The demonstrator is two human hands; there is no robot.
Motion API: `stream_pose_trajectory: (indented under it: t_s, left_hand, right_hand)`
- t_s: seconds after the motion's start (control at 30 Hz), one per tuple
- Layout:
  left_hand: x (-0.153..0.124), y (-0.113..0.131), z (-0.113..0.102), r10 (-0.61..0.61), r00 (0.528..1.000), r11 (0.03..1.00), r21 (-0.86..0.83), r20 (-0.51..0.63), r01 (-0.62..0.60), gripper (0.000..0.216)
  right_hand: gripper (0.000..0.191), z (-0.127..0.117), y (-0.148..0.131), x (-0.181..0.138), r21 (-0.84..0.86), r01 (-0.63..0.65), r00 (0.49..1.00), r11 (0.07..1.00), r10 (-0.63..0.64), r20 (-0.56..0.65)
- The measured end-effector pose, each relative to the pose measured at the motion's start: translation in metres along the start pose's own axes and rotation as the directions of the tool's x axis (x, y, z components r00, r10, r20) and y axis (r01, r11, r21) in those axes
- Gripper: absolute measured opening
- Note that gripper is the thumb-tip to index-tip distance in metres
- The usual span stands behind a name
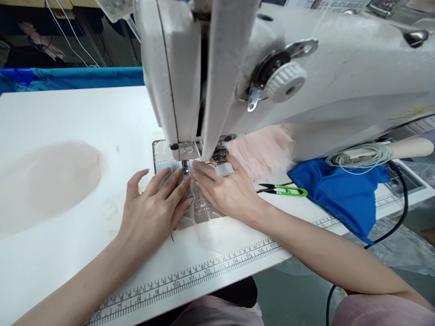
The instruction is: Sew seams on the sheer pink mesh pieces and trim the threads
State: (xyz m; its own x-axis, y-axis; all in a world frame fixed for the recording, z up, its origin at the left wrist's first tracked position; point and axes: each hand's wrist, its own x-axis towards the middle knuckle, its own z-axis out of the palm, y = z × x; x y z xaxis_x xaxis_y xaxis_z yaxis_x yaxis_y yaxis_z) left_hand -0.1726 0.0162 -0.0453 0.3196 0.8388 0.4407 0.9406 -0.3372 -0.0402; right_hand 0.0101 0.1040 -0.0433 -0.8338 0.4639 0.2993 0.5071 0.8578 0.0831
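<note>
Guiding sheer fabric (191, 217) along the presser foot (185, 168) of the sewing machine (231, 90) is looking like the step in hand. That fabric is lying on the machine plate (163, 152), between and partly under the 2 hands, just in front of the foot. The left hand (152, 210) is resting palm down, its grip open and fingers fanning out. The right hand (234, 190) is pressing from the other side; I cannot tell whether its grip is pinching an edge, as the thumb is hidden. Pink fabric (263, 149) is lying on the bench (68, 258) near green snips (288, 190). The next move is seemingly calling for flat, even feeding, with fingertips clear of the foot.
</note>
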Motion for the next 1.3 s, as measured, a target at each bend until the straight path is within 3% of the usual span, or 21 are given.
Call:
stream_pose_trajectory:
  t_s: [0.23,0.33,0.43,0.53,0.6,0.63,0.8,0.87,0.97,1.03,1.1,1.2,1.3]
  left_hand:
    - [-0.003,0.0,-0.006,0.016,1.0,0.998,0.059,0.016,-0.017,0.036]
    - [-0.003,-0.002,-0.023,0.047,0.999,0.996,0.081,-0.028,-0.045,0.029]
    - [-0.003,-0.008,-0.037,0.161,0.983,0.985,-0.075,0.088,-0.155,0.032]
    - [-0.003,-0.015,-0.041,0.241,0.947,0.961,-0.189,0.212,-0.202,0.029]
    - [-0.003,-0.018,-0.039,0.223,0.948,0.96,-0.223,0.228,-0.172,0.028]
    - [-0.002,-0.018,-0.039,0.198,0.949,0.956,-0.26,0.244,-0.132,0.028]
    - [0.004,-0.014,-0.043,0.003,0.906,0.934,-0.325,0.423,0.148,0.029]
    - [0.01,-0.012,-0.043,-0.041,0.881,0.933,-0.297,0.472,0.203,0.026]
    - [0.021,-0.014,-0.038,-0.062,0.863,0.94,-0.261,0.502,0.219,0.031]
    - [0.029,-0.017,-0.033,-0.075,0.856,0.955,-0.209,0.512,0.209,0.036]
    - [0.037,-0.021,-0.029,-0.087,0.849,0.956,-0.197,0.521,0.218,0.036]
    - [0.043,-0.028,-0.027,-0.063,0.851,0.911,-0.317,0.522,0.262,0.03]
    - [0.042,-0.033,-0.027,-0.029,0.858,0.833,-0.462,0.513,0.304,0.029]
  right_hand:
    - [0.031,-0.001,0.005,0.001,0.016,0.004,0.999,1.0,-0.003,-0.039]
    - [0.03,-0.018,0.004,-0.002,0.169,0.004,1.0,0.986,-0.001,-0.019]
    - [0.025,-0.042,0.001,-0.008,0.424,-0.01,0.983,0.905,-0.07,0.172]
    - [0.014,-0.057,-0.001,-0.013,0.508,-0.025,0.913,0.861,-0.188,0.363]
    - [0.005,-0.06,0.0,-0.013,0.512,-0.046,0.908,0.858,-0.177,0.379]
    - [0.01,-0.061,0.001,-0.013,0.521,-0.083,0.916,0.849,-0.141,0.375]
    - [0.015,-0.062,0.011,-0.008,0.633,-0.297,0.927,0.715,0.056,0.371]
    - [0.015,-0.062,0.012,-0.008,0.64,-0.29,0.935,0.711,0.069,0.348]
    - [0.019,-0.057,0.009,-0.007,0.584,-0.209,0.959,0.784,0.046,0.281]
    - [0.012,-0.049,0.007,-0.007,0.528,-0.125,0.987,0.84,0.052,0.152]
    - [0.02,-0.041,0.006,-0.007,0.462,-0.055,0.996,0.885,0.082,-0.039]
    - [0.024,-0.033,0.008,-0.007,0.376,-0.001,0.962,0.927,0.104,-0.252]
    - [0.024,-0.031,0.009,-0.006,0.338,0.001,0.95,0.941,0.104,-0.294]
